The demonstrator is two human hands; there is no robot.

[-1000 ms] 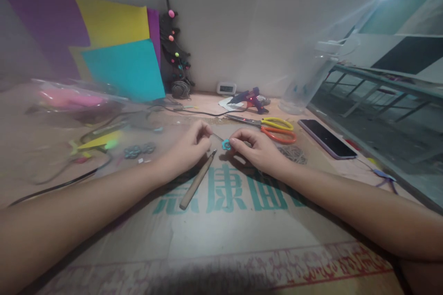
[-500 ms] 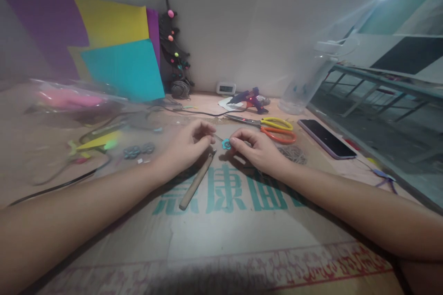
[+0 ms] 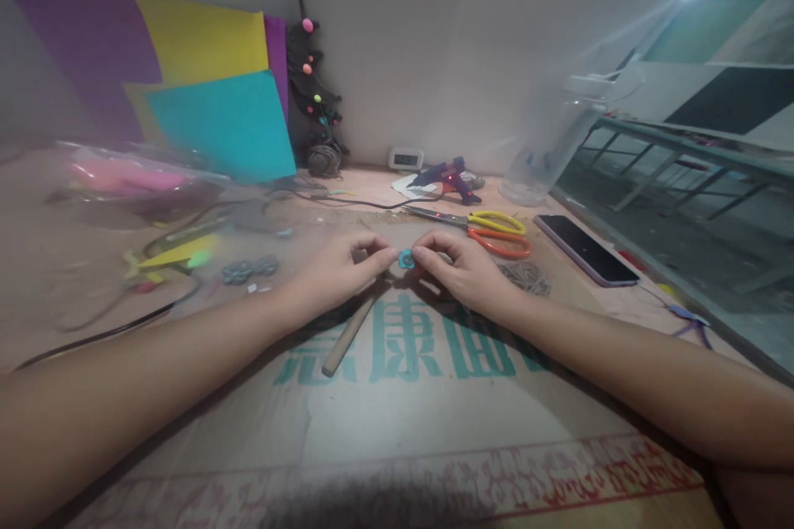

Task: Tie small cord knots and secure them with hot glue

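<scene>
A small teal flower-shaped piece [image 3: 406, 259] with a darker centre is held up between my two hands, above the printed board. My right hand [image 3: 456, 264] pinches its right edge between thumb and fingertips. From the other side, my left hand [image 3: 353, 264] closes thumb and forefinger at its left edge. Below my left hand lies a wooden stick [image 3: 352, 332], slanting toward me, its far end partly hidden by the fingers. Several grey-blue flower-shaped pieces [image 3: 248, 269] rest left of my left wrist. A pile of thin brown cord [image 3: 526, 277] sits beyond my right wrist.
Scissors [image 3: 484, 225] with yellow and orange handles lie behind my hands, near a glue gun [image 3: 447, 179] with a cable. A phone [image 3: 585, 250] is at the right edge. A clear jug [image 3: 546, 149], small clock [image 3: 405, 158] and coloured sheets [image 3: 223, 128] stand at the back.
My left hand has moved right and its thumb and forefinger have closed at the teal piece's left edge. My right hand and the piece have hardly moved.
</scene>
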